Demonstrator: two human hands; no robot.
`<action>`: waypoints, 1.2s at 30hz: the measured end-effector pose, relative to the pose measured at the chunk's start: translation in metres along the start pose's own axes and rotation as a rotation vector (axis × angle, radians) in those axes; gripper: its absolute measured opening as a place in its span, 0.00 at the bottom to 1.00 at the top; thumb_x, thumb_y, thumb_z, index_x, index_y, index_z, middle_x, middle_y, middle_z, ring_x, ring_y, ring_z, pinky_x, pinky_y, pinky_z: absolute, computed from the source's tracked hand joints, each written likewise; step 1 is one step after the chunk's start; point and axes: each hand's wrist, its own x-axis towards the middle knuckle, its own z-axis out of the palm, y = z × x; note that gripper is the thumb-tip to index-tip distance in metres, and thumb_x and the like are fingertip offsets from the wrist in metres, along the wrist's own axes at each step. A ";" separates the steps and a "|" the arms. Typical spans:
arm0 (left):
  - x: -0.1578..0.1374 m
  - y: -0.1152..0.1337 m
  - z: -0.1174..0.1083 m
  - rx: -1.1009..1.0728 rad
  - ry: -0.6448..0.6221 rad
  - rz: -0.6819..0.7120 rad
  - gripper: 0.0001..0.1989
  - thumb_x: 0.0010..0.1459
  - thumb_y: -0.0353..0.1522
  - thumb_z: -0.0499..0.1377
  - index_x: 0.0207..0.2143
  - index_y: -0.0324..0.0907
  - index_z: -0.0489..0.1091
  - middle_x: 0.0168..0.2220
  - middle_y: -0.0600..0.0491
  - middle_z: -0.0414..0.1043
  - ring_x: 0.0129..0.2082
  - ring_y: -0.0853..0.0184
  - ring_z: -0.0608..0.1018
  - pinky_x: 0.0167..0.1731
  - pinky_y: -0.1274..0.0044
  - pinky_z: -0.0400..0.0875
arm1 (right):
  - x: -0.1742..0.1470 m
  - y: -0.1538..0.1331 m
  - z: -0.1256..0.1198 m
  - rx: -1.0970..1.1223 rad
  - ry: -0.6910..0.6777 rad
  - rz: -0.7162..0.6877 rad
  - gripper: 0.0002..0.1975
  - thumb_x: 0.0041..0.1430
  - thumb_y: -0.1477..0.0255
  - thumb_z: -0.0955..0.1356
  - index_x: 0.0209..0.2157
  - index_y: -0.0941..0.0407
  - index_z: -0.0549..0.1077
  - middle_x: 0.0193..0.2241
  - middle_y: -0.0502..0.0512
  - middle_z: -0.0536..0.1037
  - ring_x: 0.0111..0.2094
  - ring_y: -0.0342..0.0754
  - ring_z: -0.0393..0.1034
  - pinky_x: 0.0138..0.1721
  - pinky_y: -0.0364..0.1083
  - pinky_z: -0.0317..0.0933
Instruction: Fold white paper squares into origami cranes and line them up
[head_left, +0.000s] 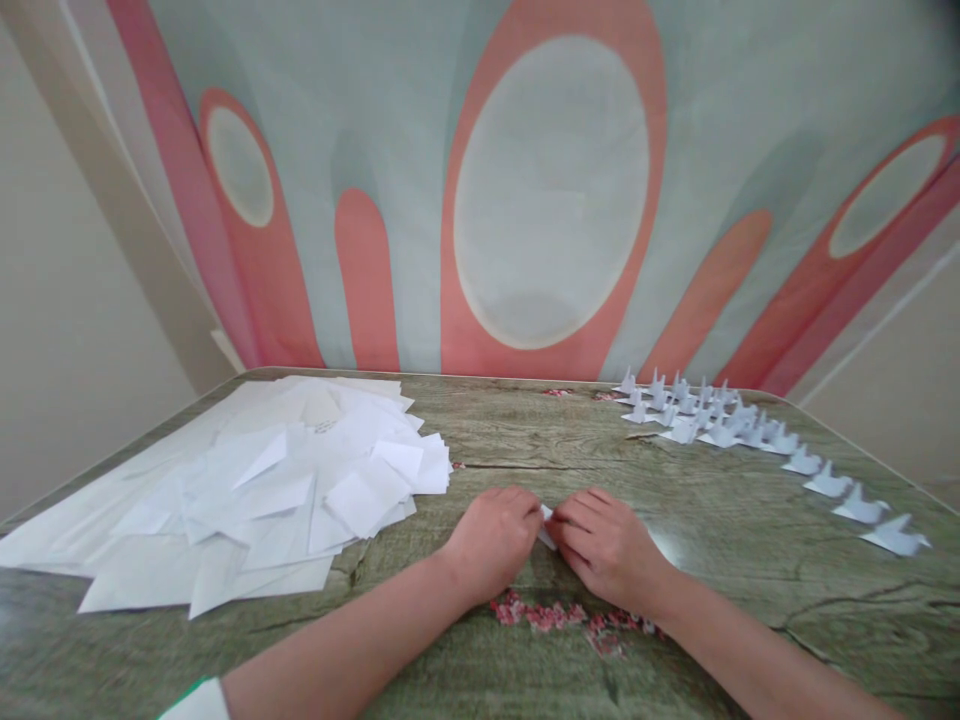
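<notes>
Between my two hands is a small piece of folded white paper (pixel 547 527), mostly covered by my fingers. My left hand (pixel 496 540) is closed on its left side, fingers curled. From the other side my right hand (pixel 606 540) pinches the same paper, knuckles up. Both hands rest close together just above the wood-patterned table (pixel 480 640). How the paper is folded cannot be made out. To the right stand several folded white paper cranes (pixel 829 480), lined up in rows.
A large heap of loose white paper squares (pixel 367 495) spreads over the table's left side, on bigger white sheets (pixel 142 580). Behind the table hangs a grey-green and coral patterned backdrop (pixel 416 250). Pink blossoms (pixel 547 612) are printed on the tabletop.
</notes>
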 end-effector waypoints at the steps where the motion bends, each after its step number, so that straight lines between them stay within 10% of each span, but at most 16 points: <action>1: 0.000 0.000 -0.001 -0.007 -0.008 0.001 0.07 0.55 0.26 0.53 0.37 0.39 0.69 0.34 0.50 0.70 0.36 0.63 0.71 0.39 0.72 0.66 | 0.000 0.000 -0.001 -0.005 -0.007 -0.012 0.10 0.58 0.77 0.61 0.29 0.58 0.72 0.26 0.56 0.71 0.32 0.47 0.62 0.35 0.47 0.54; 24: 0.000 -0.012 -0.001 -0.092 0.017 0.027 0.12 0.56 0.27 0.53 0.41 0.43 0.71 0.40 0.49 0.70 0.43 0.64 0.70 0.44 0.72 0.65 | -0.002 0.006 -0.010 0.169 -0.037 0.013 0.15 0.50 0.79 0.62 0.40 0.55 0.72 0.33 0.55 0.72 0.36 0.48 0.64 0.39 0.49 0.57; 36: 0.001 -0.012 -0.005 -0.068 0.011 0.024 0.10 0.57 0.29 0.53 0.40 0.45 0.71 0.41 0.50 0.70 0.46 0.63 0.68 0.46 0.72 0.64 | 0.002 0.006 -0.029 0.074 -0.316 -0.027 0.16 0.54 0.79 0.64 0.42 0.50 0.72 0.36 0.55 0.71 0.39 0.50 0.62 0.40 0.50 0.57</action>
